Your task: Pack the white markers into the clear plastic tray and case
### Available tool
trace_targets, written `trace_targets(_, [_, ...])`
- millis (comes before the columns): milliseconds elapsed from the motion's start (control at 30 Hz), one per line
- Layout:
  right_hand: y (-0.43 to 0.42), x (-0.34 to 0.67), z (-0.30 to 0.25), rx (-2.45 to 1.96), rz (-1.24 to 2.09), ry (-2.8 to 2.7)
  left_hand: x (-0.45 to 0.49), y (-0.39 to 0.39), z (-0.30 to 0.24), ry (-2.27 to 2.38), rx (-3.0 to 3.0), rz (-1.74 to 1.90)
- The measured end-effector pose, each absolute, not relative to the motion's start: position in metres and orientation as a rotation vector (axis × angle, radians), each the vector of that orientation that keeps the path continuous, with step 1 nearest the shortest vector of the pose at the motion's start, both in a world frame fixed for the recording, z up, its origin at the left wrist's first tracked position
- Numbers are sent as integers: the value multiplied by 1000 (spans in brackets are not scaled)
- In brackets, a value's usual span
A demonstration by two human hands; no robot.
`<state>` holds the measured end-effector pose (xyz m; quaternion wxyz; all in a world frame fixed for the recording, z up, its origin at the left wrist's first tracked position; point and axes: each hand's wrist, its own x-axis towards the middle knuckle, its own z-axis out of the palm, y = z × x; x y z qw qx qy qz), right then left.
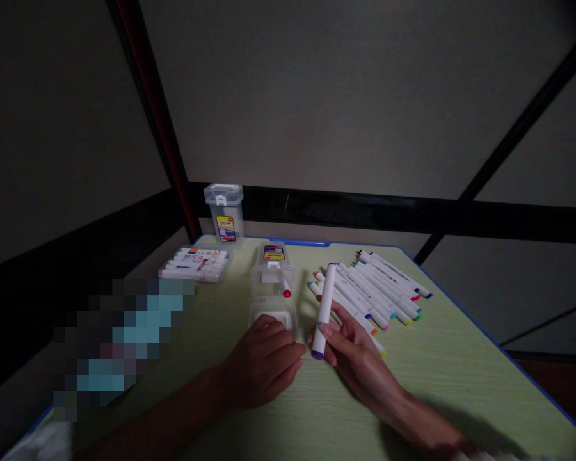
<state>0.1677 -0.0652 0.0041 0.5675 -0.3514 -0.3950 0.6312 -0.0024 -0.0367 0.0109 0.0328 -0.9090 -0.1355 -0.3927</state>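
Between the thumb and fingers of my right hand (pixel 352 346) is a white marker (pixel 326 307) with a purple end. It points away from me, held above the table. My left hand (pixel 269 362) is curled closed just beside it, with no object showing in the fingers; the palm side is hidden. Beyond that hand, a clear plastic box (pixel 262 282) lies on its side with its lid (pixel 288 309) open toward me, partly covered by my fingers. One red-ended marker (pixel 286 285) lies in the box. To the right, several white markers (pixel 365 291) with coloured ends lie spread in rows.
A clear lidded box (pixel 235 211) stands upright at the back left. In front of it lies a flat clear case of markers (pixel 196 264). A pixelated patch (pixel 134 339) covers something at the left. The pale green table (pixel 470 371) has a blue edge, with a wall behind.
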Motion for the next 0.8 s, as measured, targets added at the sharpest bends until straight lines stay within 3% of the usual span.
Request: trace_targets(800, [-64,170,6,-718,1613,-1066,-4,-33,6,-172,-2718,-994])
